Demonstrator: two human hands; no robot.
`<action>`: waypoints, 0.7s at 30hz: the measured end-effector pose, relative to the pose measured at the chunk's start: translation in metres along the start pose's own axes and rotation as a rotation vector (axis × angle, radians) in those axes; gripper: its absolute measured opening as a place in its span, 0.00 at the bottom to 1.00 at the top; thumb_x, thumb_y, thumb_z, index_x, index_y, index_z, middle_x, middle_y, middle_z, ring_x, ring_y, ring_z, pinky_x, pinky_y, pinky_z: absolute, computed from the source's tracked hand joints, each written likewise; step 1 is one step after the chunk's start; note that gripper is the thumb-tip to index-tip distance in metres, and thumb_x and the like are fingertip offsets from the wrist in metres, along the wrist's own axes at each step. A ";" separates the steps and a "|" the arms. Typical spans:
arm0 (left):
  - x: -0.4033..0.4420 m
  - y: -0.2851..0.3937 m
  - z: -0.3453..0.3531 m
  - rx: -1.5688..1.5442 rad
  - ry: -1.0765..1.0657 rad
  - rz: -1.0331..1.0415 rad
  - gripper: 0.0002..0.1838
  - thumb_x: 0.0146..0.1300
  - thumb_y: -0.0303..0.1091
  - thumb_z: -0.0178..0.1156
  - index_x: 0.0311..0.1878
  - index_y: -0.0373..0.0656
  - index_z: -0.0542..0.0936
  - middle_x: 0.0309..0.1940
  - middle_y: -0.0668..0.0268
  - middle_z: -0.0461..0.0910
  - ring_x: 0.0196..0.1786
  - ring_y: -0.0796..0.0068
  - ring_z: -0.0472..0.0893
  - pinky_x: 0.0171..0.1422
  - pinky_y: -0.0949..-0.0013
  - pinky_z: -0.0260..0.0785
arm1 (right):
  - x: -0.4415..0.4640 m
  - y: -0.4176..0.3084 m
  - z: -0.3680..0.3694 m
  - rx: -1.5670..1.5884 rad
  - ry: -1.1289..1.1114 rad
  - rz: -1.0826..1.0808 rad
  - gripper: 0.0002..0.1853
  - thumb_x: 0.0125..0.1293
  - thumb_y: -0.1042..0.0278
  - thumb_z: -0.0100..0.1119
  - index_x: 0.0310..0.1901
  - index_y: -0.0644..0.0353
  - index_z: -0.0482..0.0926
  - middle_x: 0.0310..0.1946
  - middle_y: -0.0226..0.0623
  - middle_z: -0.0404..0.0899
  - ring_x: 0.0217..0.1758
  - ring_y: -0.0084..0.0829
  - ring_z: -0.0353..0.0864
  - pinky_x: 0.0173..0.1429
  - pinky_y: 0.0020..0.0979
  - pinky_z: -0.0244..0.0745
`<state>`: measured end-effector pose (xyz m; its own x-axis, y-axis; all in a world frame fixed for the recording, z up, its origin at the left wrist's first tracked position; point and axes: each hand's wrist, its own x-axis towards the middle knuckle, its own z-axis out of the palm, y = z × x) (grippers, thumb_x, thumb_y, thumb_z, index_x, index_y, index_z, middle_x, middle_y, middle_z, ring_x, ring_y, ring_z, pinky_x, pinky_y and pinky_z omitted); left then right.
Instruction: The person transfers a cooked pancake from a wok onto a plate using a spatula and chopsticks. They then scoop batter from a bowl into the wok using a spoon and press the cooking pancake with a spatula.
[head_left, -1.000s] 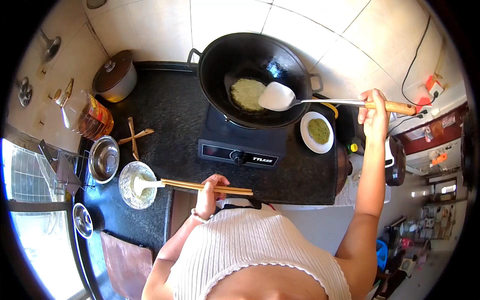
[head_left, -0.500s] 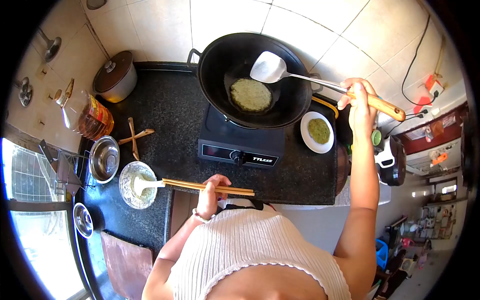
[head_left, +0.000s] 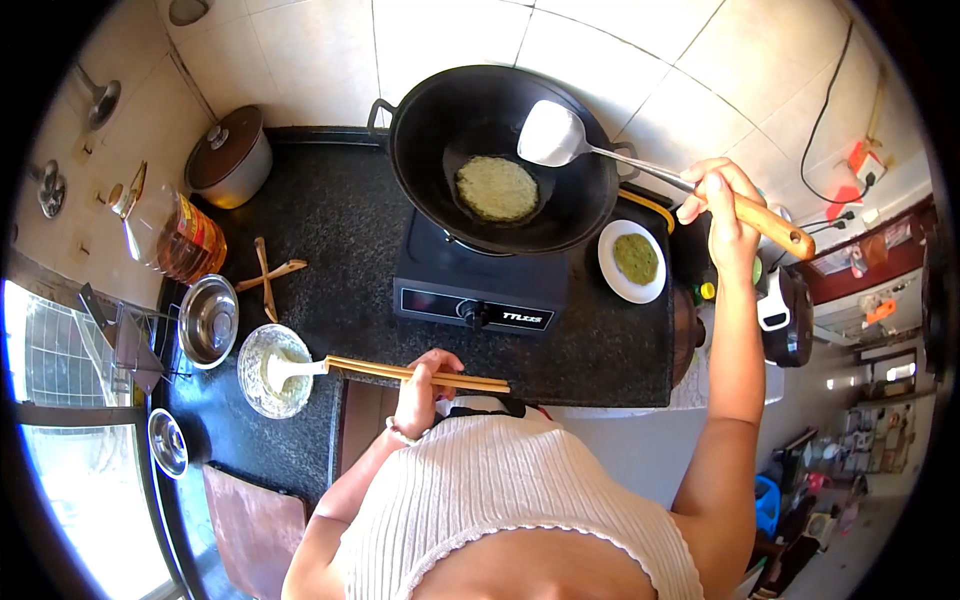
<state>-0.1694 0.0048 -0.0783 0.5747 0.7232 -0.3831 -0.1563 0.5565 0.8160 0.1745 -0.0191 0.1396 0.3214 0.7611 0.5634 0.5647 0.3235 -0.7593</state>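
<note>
My right hand (head_left: 727,200) is closed round the wooden handle of a metal spatula (head_left: 552,135), its blade raised over the right side of a black wok (head_left: 420,165). Inside the wok lies a pale green round pancake (head_left: 497,189), apart from the blade. The wok rests on a black stove (head_left: 478,290). At the counter's front edge my left hand (head_left: 425,385) grips a pair of wooden chopsticks (head_left: 465,381), which point left. Their far end meets the handle of a white spoon (head_left: 300,368) that stands in a batter-smeared bowl (head_left: 250,390).
A white plate (head_left: 607,262) with a flat green pancake is right of the stove. On the left are a lidded pot (head_left: 240,165), an oil bottle (head_left: 175,240), a wooden cross-shaped rack (head_left: 267,278), a steel bowl (head_left: 208,320) and a knife rack (head_left: 135,345).
The spatula blade and my right hand have shifted slightly to the right. My left hand and the chopsticks have stayed in place, and the pancake still lies in the wok.
</note>
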 end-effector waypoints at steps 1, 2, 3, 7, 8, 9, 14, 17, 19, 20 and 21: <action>0.000 -0.001 0.000 0.000 -0.004 -0.005 0.21 0.65 0.44 0.41 0.31 0.37 0.77 0.21 0.65 0.71 0.21 0.80 0.67 0.26 0.75 0.60 | 0.001 0.000 -0.001 -0.018 0.014 0.044 0.13 0.69 0.64 0.49 0.34 0.66 0.76 0.23 0.31 0.73 0.19 0.18 0.74 0.24 0.19 0.70; 0.000 -0.001 -0.001 0.000 -0.008 -0.010 0.21 0.65 0.44 0.41 0.31 0.37 0.77 0.21 0.66 0.71 0.21 0.80 0.68 0.26 0.75 0.60 | 0.003 -0.001 -0.002 -0.037 0.028 0.088 0.13 0.69 0.63 0.50 0.34 0.66 0.75 0.24 0.31 0.73 0.18 0.18 0.74 0.23 0.18 0.70; 0.000 -0.001 -0.001 0.000 -0.013 -0.014 0.21 0.65 0.44 0.41 0.31 0.37 0.77 0.21 0.66 0.71 0.21 0.80 0.68 0.26 0.75 0.60 | 0.007 -0.004 0.001 -0.032 0.066 0.122 0.15 0.68 0.59 0.53 0.33 0.66 0.75 0.25 0.32 0.74 0.16 0.19 0.73 0.18 0.18 0.67; 0.001 -0.006 0.000 -0.010 -0.014 -0.003 0.21 0.65 0.45 0.41 0.31 0.38 0.77 0.20 0.66 0.71 0.20 0.81 0.67 0.26 0.76 0.59 | 0.030 -0.006 0.008 -0.008 0.003 0.292 0.18 0.65 0.54 0.56 0.31 0.65 0.75 0.25 0.35 0.76 0.12 0.18 0.71 0.12 0.18 0.63; 0.002 -0.008 -0.001 -0.017 -0.014 0.000 0.21 0.65 0.45 0.41 0.31 0.38 0.77 0.20 0.66 0.71 0.20 0.81 0.67 0.25 0.76 0.59 | 0.036 -0.004 0.011 -0.017 -0.002 0.323 0.19 0.65 0.53 0.56 0.31 0.65 0.75 0.25 0.35 0.76 0.11 0.18 0.70 0.11 0.18 0.63; 0.002 -0.009 -0.001 -0.026 -0.013 0.004 0.21 0.65 0.45 0.41 0.31 0.38 0.77 0.20 0.66 0.70 0.20 0.80 0.67 0.25 0.76 0.59 | 0.042 -0.004 0.013 -0.027 -0.007 0.352 0.20 0.64 0.52 0.57 0.31 0.65 0.75 0.25 0.35 0.76 0.11 0.17 0.70 0.11 0.18 0.63; 0.000 -0.003 -0.001 -0.016 -0.001 0.001 0.21 0.64 0.46 0.41 0.32 0.38 0.77 0.19 0.66 0.70 0.20 0.80 0.66 0.25 0.76 0.58 | 0.051 0.012 0.028 0.002 0.026 0.453 0.22 0.64 0.49 0.57 0.29 0.65 0.74 0.25 0.36 0.76 0.09 0.17 0.68 0.10 0.18 0.62; -0.003 0.001 -0.001 -0.025 0.029 0.010 0.21 0.64 0.45 0.41 0.31 0.38 0.77 0.19 0.66 0.70 0.20 0.80 0.66 0.25 0.76 0.58 | 0.033 0.031 0.028 0.127 0.075 0.468 0.20 0.63 0.51 0.58 0.32 0.64 0.74 0.27 0.37 0.77 0.11 0.19 0.69 0.11 0.20 0.64; -0.004 0.001 -0.003 -0.032 0.042 0.014 0.21 0.64 0.45 0.42 0.31 0.38 0.77 0.20 0.66 0.70 0.20 0.80 0.66 0.25 0.76 0.59 | 0.019 0.043 0.018 0.186 0.105 0.473 0.17 0.63 0.55 0.58 0.33 0.64 0.75 0.27 0.38 0.78 0.10 0.20 0.69 0.11 0.20 0.64; -0.003 0.000 -0.005 -0.038 0.046 0.016 0.20 0.64 0.45 0.42 0.31 0.38 0.77 0.20 0.66 0.70 0.20 0.80 0.66 0.25 0.76 0.59 | 0.013 0.041 0.011 0.203 0.128 0.440 0.17 0.64 0.55 0.57 0.34 0.65 0.75 0.27 0.39 0.78 0.10 0.20 0.69 0.11 0.21 0.64; -0.003 0.000 -0.006 -0.043 0.049 0.016 0.20 0.64 0.44 0.42 0.31 0.38 0.77 0.21 0.65 0.71 0.20 0.80 0.67 0.25 0.76 0.59 | 0.009 0.035 0.005 0.199 0.173 0.426 0.17 0.64 0.55 0.57 0.33 0.64 0.74 0.27 0.39 0.78 0.10 0.20 0.68 0.10 0.21 0.62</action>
<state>-0.1758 0.0052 -0.0798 0.5316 0.7509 -0.3918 -0.1998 0.5607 0.8035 0.1933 0.0023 0.1167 0.6224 0.7504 0.2224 0.2049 0.1181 -0.9716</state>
